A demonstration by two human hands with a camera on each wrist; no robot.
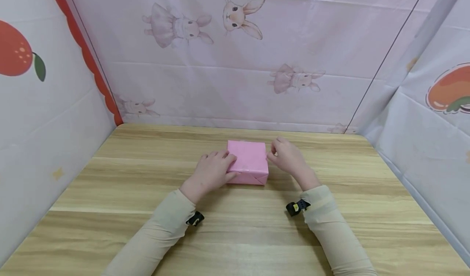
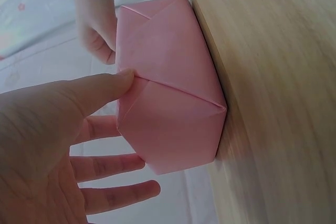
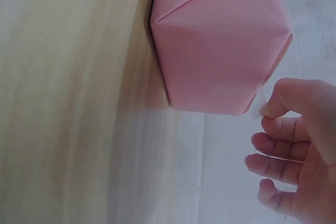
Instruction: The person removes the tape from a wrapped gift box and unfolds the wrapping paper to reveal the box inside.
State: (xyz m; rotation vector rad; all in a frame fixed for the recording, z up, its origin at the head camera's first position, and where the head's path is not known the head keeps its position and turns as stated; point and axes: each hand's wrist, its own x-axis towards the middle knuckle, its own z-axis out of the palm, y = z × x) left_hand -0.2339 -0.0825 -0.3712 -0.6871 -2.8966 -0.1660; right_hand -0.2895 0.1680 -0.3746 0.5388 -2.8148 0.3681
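A box wrapped in pink paper point(image 1: 247, 155), with folded triangular flaps on its near face point(image 2: 168, 93), sits on the wooden table. My left hand point(image 1: 211, 172) holds its left side, the thumb on the near face by the top edge and the fingers reaching over the top and left side. At the box's right side, my right hand point(image 1: 290, 155) pinches a small translucent strip point(image 3: 263, 109) between thumb and forefinger, which looks like clear tape. The other fingers of that hand are bent. Whether the strip is stuck to the box is hard to tell.
The wooden table point(image 1: 235, 235) runs back to a pale curtain point(image 1: 220, 92) printed with rabbits. White side curtains with fruit prints stand to the left point(image 1: 55, 117) and right point(image 1: 433, 145). Each wrist carries a small black strapped camera.
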